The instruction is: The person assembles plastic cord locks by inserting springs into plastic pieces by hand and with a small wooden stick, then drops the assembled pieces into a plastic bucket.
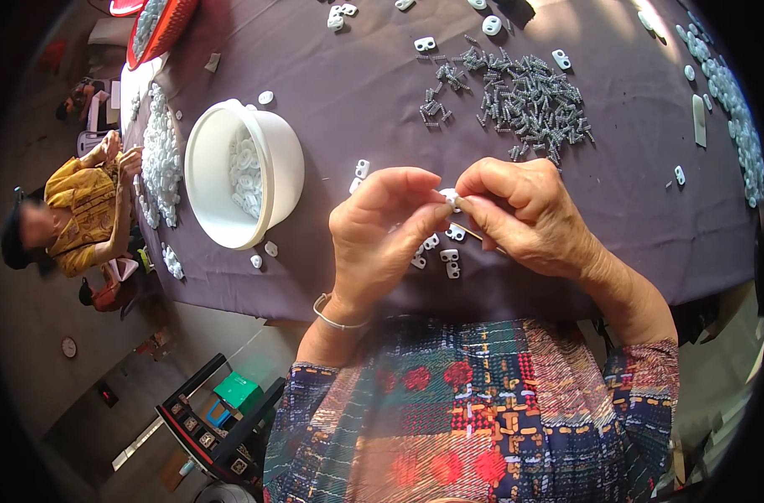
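Note:
My left hand (382, 239) and my right hand (520, 214) meet above the near edge of the purple-covered table (348, 75). Together their fingertips pinch one small white plastic piece (451, 198). A thin stick-like part pokes out under my right hand. Several similar white pieces (446, 254) lie on the cloth just below the hands. A heap of small grey screws (529, 96) lies beyond my right hand.
A white bowl (204, 180) holding white pieces stands to the left. More white pieces form piles along the table's left edge (160, 163) and right edge (738, 117). A person in a yellow top (84, 205) sits at the left. A red basket (160, 25) is at the far left.

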Action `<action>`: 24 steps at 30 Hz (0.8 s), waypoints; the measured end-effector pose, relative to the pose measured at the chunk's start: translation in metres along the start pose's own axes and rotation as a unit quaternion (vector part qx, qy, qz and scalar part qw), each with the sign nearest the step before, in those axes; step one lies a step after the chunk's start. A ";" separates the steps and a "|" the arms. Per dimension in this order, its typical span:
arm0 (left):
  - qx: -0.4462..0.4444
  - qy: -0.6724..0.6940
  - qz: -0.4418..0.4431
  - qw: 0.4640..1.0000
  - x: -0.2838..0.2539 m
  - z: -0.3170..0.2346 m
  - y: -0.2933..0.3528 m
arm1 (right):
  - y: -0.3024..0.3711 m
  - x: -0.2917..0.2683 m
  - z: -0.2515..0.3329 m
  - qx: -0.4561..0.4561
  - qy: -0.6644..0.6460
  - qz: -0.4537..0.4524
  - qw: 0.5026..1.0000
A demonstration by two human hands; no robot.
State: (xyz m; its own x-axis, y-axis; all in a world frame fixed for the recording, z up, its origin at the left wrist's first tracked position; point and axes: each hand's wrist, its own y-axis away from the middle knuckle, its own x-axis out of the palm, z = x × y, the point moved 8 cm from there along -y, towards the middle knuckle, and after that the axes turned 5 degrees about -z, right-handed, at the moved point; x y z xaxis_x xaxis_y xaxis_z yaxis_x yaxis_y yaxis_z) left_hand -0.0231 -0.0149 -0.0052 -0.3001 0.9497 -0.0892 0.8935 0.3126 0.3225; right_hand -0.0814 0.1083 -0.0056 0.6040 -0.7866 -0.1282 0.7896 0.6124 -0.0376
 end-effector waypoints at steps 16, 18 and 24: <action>0.012 0.034 0.006 0.999 -0.003 0.006 -0.003 | 0.005 0.011 -0.016 0.145 -0.109 0.036 0.983; 0.013 0.037 0.008 0.999 -0.002 0.005 -0.004 | 0.004 0.009 -0.014 0.125 -0.078 0.027 0.989; 0.015 0.011 0.002 1.000 0.001 0.004 -0.005 | 0.004 0.007 -0.015 0.095 -0.038 0.034 0.994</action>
State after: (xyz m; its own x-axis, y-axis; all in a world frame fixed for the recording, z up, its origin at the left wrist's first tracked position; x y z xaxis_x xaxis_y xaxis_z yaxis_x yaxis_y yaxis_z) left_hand -0.0264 -0.0158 -0.0106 -0.3041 0.9503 -0.0668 0.9039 0.3100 0.2947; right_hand -0.0759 0.1062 -0.0218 0.6581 -0.7514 -0.0487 0.7479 0.6447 0.1583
